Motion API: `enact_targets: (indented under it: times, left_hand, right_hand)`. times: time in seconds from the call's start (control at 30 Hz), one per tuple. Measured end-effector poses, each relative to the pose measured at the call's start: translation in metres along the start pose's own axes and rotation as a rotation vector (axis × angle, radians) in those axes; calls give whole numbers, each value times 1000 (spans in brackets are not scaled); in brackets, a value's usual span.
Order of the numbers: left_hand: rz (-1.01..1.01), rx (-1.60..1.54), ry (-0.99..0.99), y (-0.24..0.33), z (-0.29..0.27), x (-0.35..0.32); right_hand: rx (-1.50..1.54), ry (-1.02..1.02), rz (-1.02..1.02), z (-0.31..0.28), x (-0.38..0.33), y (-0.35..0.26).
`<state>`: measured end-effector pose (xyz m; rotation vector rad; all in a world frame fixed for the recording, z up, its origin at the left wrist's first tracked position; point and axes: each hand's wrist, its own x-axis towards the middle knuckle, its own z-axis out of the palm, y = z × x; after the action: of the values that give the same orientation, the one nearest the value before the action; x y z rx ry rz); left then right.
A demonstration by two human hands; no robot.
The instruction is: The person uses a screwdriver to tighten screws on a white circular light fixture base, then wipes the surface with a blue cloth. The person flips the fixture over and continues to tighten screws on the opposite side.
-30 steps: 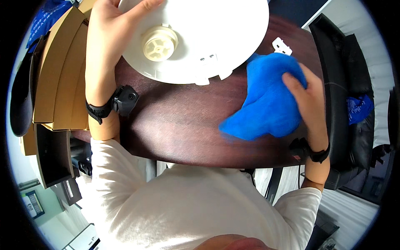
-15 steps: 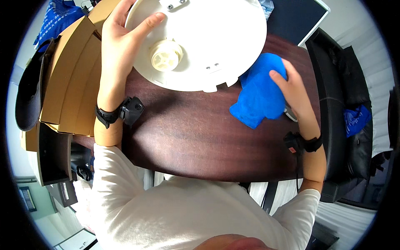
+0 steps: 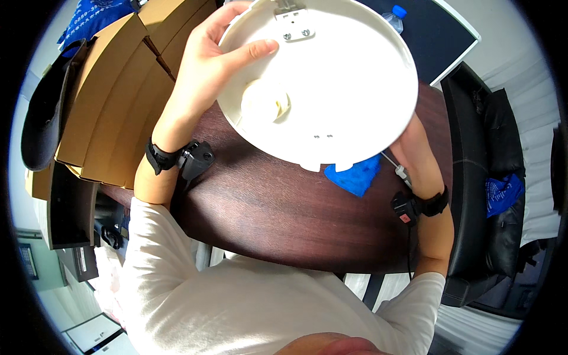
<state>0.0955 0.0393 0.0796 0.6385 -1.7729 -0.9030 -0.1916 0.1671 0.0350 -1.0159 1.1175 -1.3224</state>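
Observation:
My left hand (image 3: 222, 65) grips a white round plastic lid (image 3: 355, 83) by its upper left rim, thumb on the inner face and fingers behind. A metal hinge bracket (image 3: 296, 32) with screws sits near the lid's top, and a cream round fitting (image 3: 264, 102) stands out near its left side. My right hand (image 3: 414, 148) is behind the lid's lower right edge, its fingers hidden. A blue cloth (image 3: 355, 176), held by that hand a moment earlier, shows below the rim. Beside the right wrist lies what looks like a screwdriver (image 3: 403, 174) with a thin shaft.
The dark brown table (image 3: 284, 213) lies beneath. Cardboard boxes (image 3: 118, 112) stand at the left, with a blue bag (image 3: 97, 21) behind. A clear bottle with a blue cap (image 3: 397, 16) stands at the far side. A black sofa (image 3: 473, 177) is at the right.
The lid has moved right and toward me and has tilted, now covering my right hand's fingers and most of the blue cloth. My right hand has moved slightly left, behind the lid.

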Motion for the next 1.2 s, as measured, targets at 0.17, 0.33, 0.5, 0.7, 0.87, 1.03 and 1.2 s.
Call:
enact_targets:
  times: [0.17,0.33,0.5,0.7,0.87,1.03,1.2]
  left_hand:
    - [-12,-187,-66,-10,10,-1]
    - [47,-253,-169,-16,15,1]
    - [60,-320,-315,-15,9,5]
    - [-28,-202,-357,-12,11,2]
    - [31,-96,-355,-10,13,0]
    - [171,-74,-429,-13,13,0]
    - [33,-15,-445,-7,16,-2]
  right_hand:
    - [415,-471,-24,-13,11,30]
    - [436,-524,11,6,15,45]
    - [278,-462,-8,19,11,43]
    - [57,-422,-46,25,5,45]
    - [-164,-424,-117,26,2,46]
    - [-427,-456,-203,19,7,51]
    - [-383,-92,-147,58,-14,43]
